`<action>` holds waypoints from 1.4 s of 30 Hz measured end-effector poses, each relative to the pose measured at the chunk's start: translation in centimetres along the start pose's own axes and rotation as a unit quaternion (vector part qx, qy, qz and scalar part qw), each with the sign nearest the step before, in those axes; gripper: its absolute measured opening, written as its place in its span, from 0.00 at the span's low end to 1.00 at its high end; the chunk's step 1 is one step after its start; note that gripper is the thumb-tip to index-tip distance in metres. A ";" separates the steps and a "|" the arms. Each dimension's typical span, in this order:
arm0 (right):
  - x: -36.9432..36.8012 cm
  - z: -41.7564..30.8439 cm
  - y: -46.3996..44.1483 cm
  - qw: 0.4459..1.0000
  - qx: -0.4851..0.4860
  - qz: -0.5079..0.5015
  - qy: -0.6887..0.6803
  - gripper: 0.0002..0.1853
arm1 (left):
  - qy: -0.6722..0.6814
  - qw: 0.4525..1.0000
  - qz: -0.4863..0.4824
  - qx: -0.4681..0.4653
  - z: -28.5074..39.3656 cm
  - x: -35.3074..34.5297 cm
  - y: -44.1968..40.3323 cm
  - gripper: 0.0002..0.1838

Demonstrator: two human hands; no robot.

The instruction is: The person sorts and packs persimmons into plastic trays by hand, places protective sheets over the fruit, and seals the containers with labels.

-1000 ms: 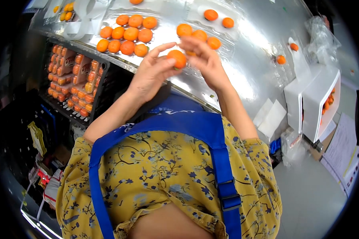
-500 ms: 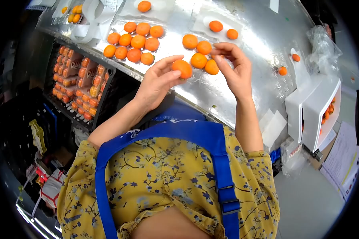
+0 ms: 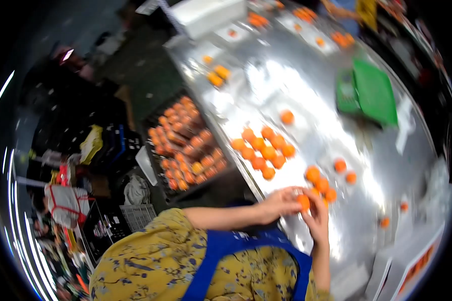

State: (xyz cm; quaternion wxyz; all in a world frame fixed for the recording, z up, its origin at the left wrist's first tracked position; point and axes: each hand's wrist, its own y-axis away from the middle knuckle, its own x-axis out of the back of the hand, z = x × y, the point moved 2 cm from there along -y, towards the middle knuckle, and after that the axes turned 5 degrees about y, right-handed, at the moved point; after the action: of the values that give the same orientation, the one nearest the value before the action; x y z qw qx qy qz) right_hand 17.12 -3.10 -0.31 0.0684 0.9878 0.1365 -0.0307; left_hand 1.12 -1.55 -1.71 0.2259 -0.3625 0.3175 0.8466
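Note:
A single mandarin is held near the front edge of the metal table between my two hands. My left hand grips it from the left, fingers closed. My right hand has its thumb and fingers closed around the other side. Just beyond, a small group of mandarins lies on the table, partly hidden by my right hand. A larger cluster of mandarins sits in rows further left. Motion blurs the view, so fine details are unclear.
A black crate of packed mandarins stands left of the table. A green bin is on the far right side. White boxes stand at the far end and lower right. Another person's arm shows at the top.
My view has swung left, bringing in the green bin and the table's far end. My right hand has moved from the small group to the mandarin that my left hand held.

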 end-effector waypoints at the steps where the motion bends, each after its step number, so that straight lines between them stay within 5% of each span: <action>1: 0.1 0.2 0.1 1.000 0.006 -0.004 -0.020 0.27 | -0.003 1.000 0.004 0.001 -0.4 0.2 -0.2 0.30; 42: 0.1 0.2 0.1 0.995 0.022 -0.020 -0.099 0.27 | 0.010 1.000 -0.025 0.006 0.4 -0.8 0.9 0.29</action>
State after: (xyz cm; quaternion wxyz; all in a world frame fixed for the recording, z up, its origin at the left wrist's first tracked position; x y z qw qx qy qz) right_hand 17.22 -3.18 -0.52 0.0595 0.9782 0.1481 -0.1328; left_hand 0.88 -2.02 -0.61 0.2461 -0.3777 0.3153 0.8351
